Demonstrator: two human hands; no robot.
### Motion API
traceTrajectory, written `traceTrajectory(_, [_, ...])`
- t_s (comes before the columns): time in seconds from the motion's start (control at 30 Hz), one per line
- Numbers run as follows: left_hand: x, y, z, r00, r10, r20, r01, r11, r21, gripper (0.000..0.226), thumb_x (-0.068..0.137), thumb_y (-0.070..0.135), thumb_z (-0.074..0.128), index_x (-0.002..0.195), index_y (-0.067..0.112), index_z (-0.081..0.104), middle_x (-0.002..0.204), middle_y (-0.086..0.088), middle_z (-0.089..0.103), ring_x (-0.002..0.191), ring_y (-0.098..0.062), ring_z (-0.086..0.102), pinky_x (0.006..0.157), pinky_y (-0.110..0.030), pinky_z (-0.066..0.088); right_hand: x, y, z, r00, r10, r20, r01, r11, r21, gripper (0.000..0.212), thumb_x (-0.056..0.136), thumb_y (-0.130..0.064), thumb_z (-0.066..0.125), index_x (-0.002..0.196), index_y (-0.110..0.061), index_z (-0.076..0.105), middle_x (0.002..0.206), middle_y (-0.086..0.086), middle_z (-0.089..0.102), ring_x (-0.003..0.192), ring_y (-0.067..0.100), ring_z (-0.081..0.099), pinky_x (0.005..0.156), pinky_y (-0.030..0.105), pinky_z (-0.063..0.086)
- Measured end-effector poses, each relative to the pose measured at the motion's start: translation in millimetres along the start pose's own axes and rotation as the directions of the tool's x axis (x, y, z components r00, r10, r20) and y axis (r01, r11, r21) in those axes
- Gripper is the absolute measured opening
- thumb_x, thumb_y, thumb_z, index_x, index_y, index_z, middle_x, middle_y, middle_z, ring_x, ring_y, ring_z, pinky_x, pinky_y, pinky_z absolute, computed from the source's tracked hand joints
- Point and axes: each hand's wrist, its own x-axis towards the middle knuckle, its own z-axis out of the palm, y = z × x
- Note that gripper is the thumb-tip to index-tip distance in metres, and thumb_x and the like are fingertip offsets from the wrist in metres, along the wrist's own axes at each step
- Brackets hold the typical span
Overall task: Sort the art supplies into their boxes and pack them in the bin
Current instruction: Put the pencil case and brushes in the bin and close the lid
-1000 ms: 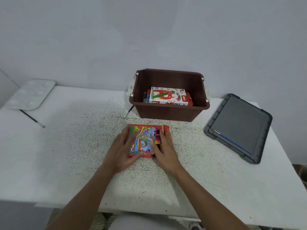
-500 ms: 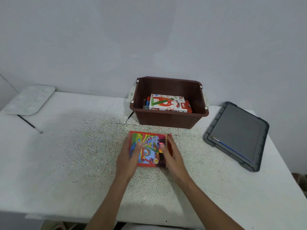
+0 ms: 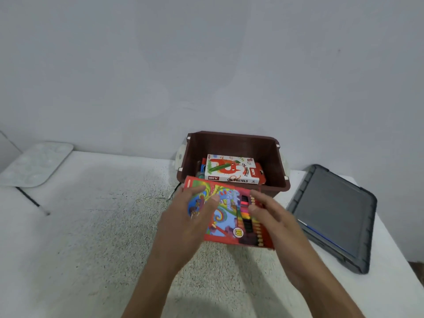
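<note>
Bin point(image 3: 234, 143) far centre; pencil box point(image 3: 226, 210) held at its near rim
Keep it level, clear the rim, then lay it flat on the pastels box point(image 3: 231, 171) inside. Left hand point(image 3: 188, 216) and right hand point(image 3: 273, 216) each grip 1 side, off the table.

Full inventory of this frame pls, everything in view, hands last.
bin: 1, brown, back centre of table, open
pastels box: 1, white and red, inside bin, atop other supplies
pencil box: 1, red, multicoloured, held in front of bin
lid: 1, grey, on table right of bin
palette: 1, white, far left of table
brush: 1, dark, beside palette
table: 1, white, speckled
left hand: 1, grips pencil box's left side
right hand: 1, grips its right side
</note>
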Motion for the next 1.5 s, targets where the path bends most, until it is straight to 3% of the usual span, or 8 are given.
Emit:
traceTrajectory(0.23, [53.6, 43.0, 10.6, 0.983, 0.181, -0.028, -0.178, 0.981, 0.077, 0.059, 0.068, 0.073, 0.053, 0.118, 0.043, 0.062, 0.14, 0.013, 0.046, 0.125, -0.009, 0.053, 0.102, -0.042, 0.048, 49.2, -51.5, -5.5, 0.973, -0.225, -0.044, 0.222, 0.973, -0.055, 0.029, 0.092, -0.021, 0.064, 0.108, -0.046, 0.067, 0.11, -0.015, 0.071, 0.092, 0.005, 0.071, 0.066, 0.015, 0.054])
traceTrajectory(0.53, [140.7, 30.0, 31.8, 0.968, 0.248, 0.02, -0.249, 0.961, 0.117, 0.035, 0.087, 0.048, 0.068, 0.119, 0.036, 0.06, 0.129, 0.009, 0.044, 0.114, 0.003, 0.049, 0.093, -0.02, 0.048, 142.8, -45.7, -17.2, 0.956, -0.268, -0.12, 0.234, 0.943, -0.237, 0.036, 0.09, -0.031, 0.067, 0.125, -0.036, 0.058, 0.113, -0.015, 0.067, 0.092, 0.008, 0.071, 0.07, 0.026, 0.06])
traceTrajectory(0.7, [178.6, -0.3, 47.7, 0.984, 0.132, 0.12, -0.159, 0.954, 0.254, 0.045, 0.085, 0.051, 0.068, 0.125, 0.034, 0.059, 0.133, -0.004, 0.043, 0.124, -0.019, 0.049, 0.099, -0.033, 0.045, 182.6, -8.0, -26.0, 0.97, -0.18, -0.165, 0.108, 0.922, -0.371, 0.04, 0.087, -0.037, 0.067, 0.126, -0.034, 0.058, 0.111, -0.016, 0.065, 0.097, 0.006, 0.067, 0.086, 0.035, 0.057])
traceTrajectory(1.0, [218.8, -34.6, 69.9, 0.932, -0.188, 0.31, -0.006, 0.847, 0.531, 0.068, 0.085, 0.06, 0.064, 0.143, 0.028, 0.046, 0.148, -0.015, 0.03, 0.135, -0.031, 0.039, 0.111, -0.037, 0.036, 221.7, 27.3, -35.4, 0.996, 0.069, -0.062, -0.092, 0.841, -0.533, 0.033, 0.091, -0.036, 0.065, 0.122, -0.025, 0.061, 0.118, 0.006, 0.065, 0.084, 0.008, 0.068, 0.061, 0.016, 0.05])
traceTrajectory(1.13, [225.3, -42.1, 76.3, 0.913, -0.256, 0.317, -0.011, 0.762, 0.648, 0.077, 0.083, 0.066, 0.061, 0.147, 0.031, 0.036, 0.158, -0.022, 0.012, 0.145, -0.039, 0.022, 0.115, -0.048, 0.031, 234.8, 36.7, -36.4, 0.996, 0.086, -0.015, -0.063, 0.584, -0.809, 0.048, 0.09, -0.039, 0.063, 0.134, -0.022, 0.056, 0.153, 0.014, 0.036, 0.141, 0.027, 0.034, 0.106, 0.029, 0.039])
traceTrajectory(1.27, [225.5, -44.0, 77.5, 0.919, -0.234, 0.316, -0.052, 0.725, 0.686, 0.076, 0.087, 0.065, 0.056, 0.15, 0.03, 0.033, 0.16, -0.027, 0.002, 0.149, -0.042, 0.007, 0.119, -0.054, 0.019, 236.8, 39.8, -36.4, 0.995, 0.094, -0.012, -0.06, 0.527, -0.848, 0.052, 0.089, -0.041, 0.064, 0.136, -0.022, 0.055, 0.159, 0.016, 0.022, 0.147, 0.03, 0.022, 0.116, 0.039, 0.031])
traceTrajectory(1.37, [219.3, -40.4, 78.5, 0.952, -0.112, 0.287, -0.156, 0.629, 0.762, 0.066, 0.092, 0.058, 0.051, 0.148, 0.025, 0.04, 0.161, -0.024, 0.006, 0.149, -0.038, 0.009, 0.118, -0.055, 0.013, 234.0, 37.5, -34.0, 0.999, 0.044, -0.02, -0.041, 0.549, -0.835, 0.045, 0.092, -0.036, 0.061, 0.134, -0.019, 0.057, 0.152, 0.016, 0.037, 0.144, 0.031, 0.029, 0.112, 0.038, 0.034])
traceTrajectory(1.5, [200.5, -27.1, 76.6, 0.894, 0.412, 0.175, -0.402, 0.565, 0.721, 0.039, 0.097, 0.042, 0.051, 0.121, 0.015, 0.066, 0.135, -0.01, 0.058, 0.124, -0.024, 0.055, 0.105, -0.041, 0.036, 218.6, 26.7, -25.3, 0.943, -0.333, -0.016, 0.145, 0.453, -0.88, 0.034, 0.094, -0.027, 0.056, 0.124, -0.014, 0.064, 0.144, 0.014, 0.049, 0.137, 0.026, 0.04, 0.106, 0.036, 0.037])
